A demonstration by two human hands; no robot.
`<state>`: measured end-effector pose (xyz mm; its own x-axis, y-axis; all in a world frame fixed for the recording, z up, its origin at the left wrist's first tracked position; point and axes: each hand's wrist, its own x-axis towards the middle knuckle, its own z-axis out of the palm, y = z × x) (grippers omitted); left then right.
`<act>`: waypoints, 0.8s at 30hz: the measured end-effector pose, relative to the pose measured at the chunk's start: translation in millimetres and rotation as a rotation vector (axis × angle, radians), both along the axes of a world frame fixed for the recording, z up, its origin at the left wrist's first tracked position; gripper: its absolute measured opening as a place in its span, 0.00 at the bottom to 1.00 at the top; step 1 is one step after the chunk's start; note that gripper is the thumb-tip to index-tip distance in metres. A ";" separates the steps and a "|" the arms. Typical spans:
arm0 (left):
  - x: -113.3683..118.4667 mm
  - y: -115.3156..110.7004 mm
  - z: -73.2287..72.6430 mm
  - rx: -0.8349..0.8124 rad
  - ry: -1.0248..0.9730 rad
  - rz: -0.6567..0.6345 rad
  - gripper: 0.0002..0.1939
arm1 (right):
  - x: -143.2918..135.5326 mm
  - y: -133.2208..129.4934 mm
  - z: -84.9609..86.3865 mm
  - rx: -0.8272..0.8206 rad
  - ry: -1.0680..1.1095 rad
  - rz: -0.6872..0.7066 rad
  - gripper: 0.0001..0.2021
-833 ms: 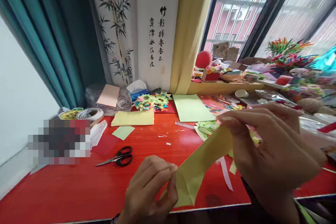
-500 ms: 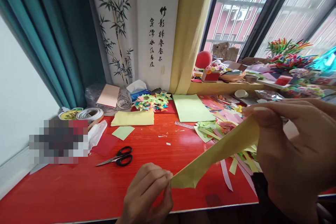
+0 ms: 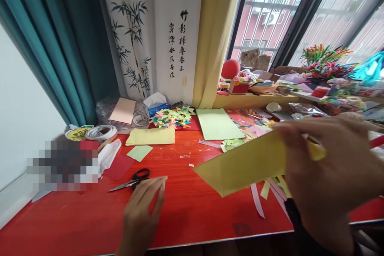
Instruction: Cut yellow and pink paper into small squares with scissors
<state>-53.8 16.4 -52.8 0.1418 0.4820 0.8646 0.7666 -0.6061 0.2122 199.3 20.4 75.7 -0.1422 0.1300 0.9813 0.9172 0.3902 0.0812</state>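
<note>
A yellow strip of paper (image 3: 240,168) slants across the right half of the view, folded over, its pointed end toward the left. My right hand (image 3: 327,164) grips its far end between thumb and fingers, blurred by motion. My left hand (image 3: 142,208) is apart from the paper, low over the red table (image 3: 180,224); its fingers stretch forward with the thumb close below, and nothing shows in them. Just behind the left fingers lie black-handled scissors (image 3: 141,175), their lower handle loop partly covered by the hand.
Yellow sheets (image 3: 150,136), a small green piece (image 3: 139,153) and a light green stack (image 3: 219,124) lie farther back. Behind them is a pile of folded paper shapes (image 3: 172,117). Paper scraps (image 3: 258,200) lie at right, partly hidden. A ruler (image 3: 209,143) rests mid-table.
My left hand has let go of the paper's lower end and moved left toward the scissors. The strip has swung up and shows a broader face, still in my right hand.
</note>
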 end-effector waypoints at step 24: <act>46.1 -10.8 67.8 0.104 -0.078 -0.310 0.11 | -59.2 -8.1 -23.5 -0.181 -0.084 0.322 0.05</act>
<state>-7.7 5.6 15.1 0.2000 0.3352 0.9207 0.5261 -0.8295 0.1877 140.1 12.3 52.2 -0.2827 0.2357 0.9298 0.7381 0.6725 0.0539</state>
